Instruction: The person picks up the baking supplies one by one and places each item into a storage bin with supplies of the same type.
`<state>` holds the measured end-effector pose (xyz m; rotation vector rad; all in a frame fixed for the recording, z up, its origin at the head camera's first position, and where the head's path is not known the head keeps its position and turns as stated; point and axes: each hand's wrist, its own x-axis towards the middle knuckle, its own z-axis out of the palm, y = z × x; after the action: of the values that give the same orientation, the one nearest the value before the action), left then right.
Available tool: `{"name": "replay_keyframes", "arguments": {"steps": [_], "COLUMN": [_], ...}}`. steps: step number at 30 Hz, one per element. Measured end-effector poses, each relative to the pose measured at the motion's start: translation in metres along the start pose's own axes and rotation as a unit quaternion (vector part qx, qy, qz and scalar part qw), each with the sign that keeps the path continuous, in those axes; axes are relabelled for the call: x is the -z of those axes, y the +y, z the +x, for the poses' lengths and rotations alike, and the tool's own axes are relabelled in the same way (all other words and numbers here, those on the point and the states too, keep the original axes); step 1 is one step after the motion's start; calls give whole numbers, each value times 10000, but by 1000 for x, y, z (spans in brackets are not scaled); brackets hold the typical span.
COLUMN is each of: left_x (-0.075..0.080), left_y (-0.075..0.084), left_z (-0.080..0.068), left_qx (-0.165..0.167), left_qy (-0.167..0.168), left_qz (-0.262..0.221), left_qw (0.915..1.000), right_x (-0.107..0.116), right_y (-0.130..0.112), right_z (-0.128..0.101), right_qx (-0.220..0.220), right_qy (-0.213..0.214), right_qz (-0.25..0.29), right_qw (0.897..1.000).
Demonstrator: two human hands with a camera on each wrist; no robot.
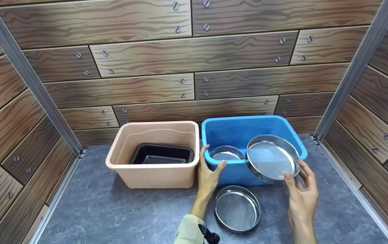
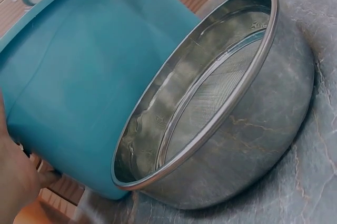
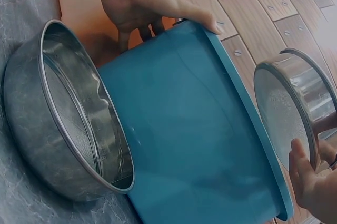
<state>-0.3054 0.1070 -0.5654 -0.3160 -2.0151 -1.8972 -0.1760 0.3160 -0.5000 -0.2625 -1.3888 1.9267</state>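
A blue plastic tub (image 1: 234,130) stands on the grey counter, with a round metal sieve (image 1: 227,153) inside it. My left hand (image 1: 209,169) grips the tub's near left corner, thumb over the rim. My right hand (image 1: 301,184) holds a second metal sieve (image 1: 272,157) tilted above the tub's near right rim, fingers round its edge. A third sieve (image 1: 237,208) lies flat on the counter between my hands, against the tub's front wall (image 2: 79,76). The right wrist view shows the held sieve (image 3: 292,103) and the lying sieve (image 3: 68,113).
A beige plastic tub (image 1: 155,154) stands left of the blue one, touching it, with a black tray (image 1: 161,154) inside. Wood-pattern walls enclose the grey marbled counter (image 1: 112,213) on three sides, with metal corner posts (image 1: 27,74).
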Motion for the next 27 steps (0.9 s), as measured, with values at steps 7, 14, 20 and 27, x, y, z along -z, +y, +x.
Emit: {"name": "replay_keyframes", "arguments": {"steps": [7, 14, 20, 27], "left_x": [1, 0, -2, -2], "left_y": [0, 1, -2, -3], "left_z": [-1, 1, 2, 2], "left_qx": [-16, -120, -113, -37], "left_qy": [32, 51, 83, 115], "left_qz": [-38, -169, -99, -10], "left_qw": [10000, 9998, 9999, 9999], "right_x": [-5, -11, -18, -26], "right_y": [-1, -3, 0, 5], "right_z": [5, 15, 25, 38], "right_qx": [-4, 70, 257, 303], "right_qy": [-51, -161, -285, -290], "right_qz": [55, -58, -207, -434], "right_qw": [10000, 9998, 9990, 9982]}}
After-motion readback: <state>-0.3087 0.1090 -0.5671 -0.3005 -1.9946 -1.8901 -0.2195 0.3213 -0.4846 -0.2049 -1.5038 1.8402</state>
